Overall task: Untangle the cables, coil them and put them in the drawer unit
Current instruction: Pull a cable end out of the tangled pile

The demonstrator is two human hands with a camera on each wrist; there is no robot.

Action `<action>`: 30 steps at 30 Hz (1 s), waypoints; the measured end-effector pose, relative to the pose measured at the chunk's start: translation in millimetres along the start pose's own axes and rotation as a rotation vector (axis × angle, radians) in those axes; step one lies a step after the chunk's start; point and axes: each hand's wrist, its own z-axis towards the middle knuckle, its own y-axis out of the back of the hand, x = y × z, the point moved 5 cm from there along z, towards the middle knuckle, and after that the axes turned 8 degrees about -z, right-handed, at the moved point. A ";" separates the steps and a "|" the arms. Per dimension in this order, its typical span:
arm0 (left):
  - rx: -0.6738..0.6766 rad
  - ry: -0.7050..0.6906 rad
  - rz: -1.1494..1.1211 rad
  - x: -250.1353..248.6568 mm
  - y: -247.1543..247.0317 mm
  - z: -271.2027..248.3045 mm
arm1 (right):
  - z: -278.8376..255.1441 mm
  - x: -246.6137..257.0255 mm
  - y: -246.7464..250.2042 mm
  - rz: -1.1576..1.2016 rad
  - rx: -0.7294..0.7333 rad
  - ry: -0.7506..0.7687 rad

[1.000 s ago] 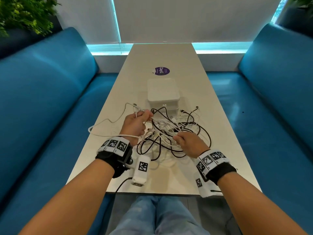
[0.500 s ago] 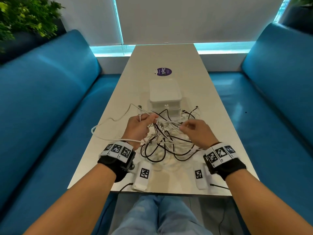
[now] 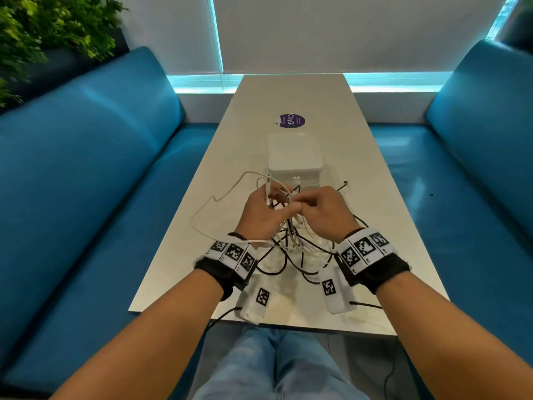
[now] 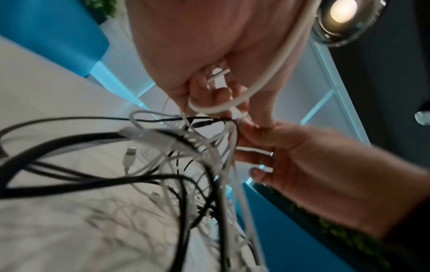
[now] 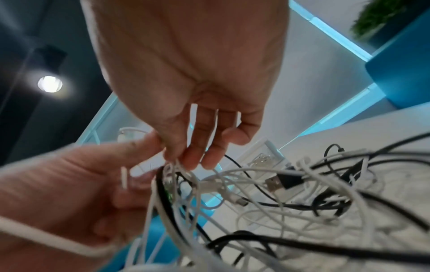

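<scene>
A tangle of white and black cables [image 3: 291, 243] hangs from both hands above the near part of the table [image 3: 360, 168]. My left hand [image 3: 264, 210] grips a bunch of white cables [image 4: 216, 108], with one thick white strand looped over its fingers. My right hand [image 3: 320, 209] touches it thumb to thumb and pinches strands at the knot's top [image 5: 177, 165]. A black USB plug [image 5: 279, 181] dangles in the mess. The white drawer unit [image 3: 294, 157] stands just behind the hands, its front partly hidden by them.
A purple round sticker [image 3: 292, 121] lies on the table beyond the drawer unit. Blue benches [image 3: 86, 168] flank the table on both sides, the right one [image 3: 476, 168] too. A loose white cable loop [image 3: 213, 209] trails left across the tabletop. A plant [image 3: 43, 30] stands at the far left.
Both hands rose and came together in front of the drawer unit, lifting the tangle off the table. The right hand moved up and left to meet the left hand.
</scene>
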 end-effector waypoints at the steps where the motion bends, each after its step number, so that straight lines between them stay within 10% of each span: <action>1: 0.015 -0.016 0.026 0.9 -1.5 1.8 | 0.4 -1.3 1.7 0.033 -0.016 -0.015; 12: 0.112 -0.170 0.547 -8.9 -12.3 7.5 | -0.5 -11.6 21.7 0.226 -0.219 -0.129; 30: 0.078 0.268 0.011 -13.9 3.8 20.5 | -1.3 2.7 40.1 0.509 -0.298 -0.136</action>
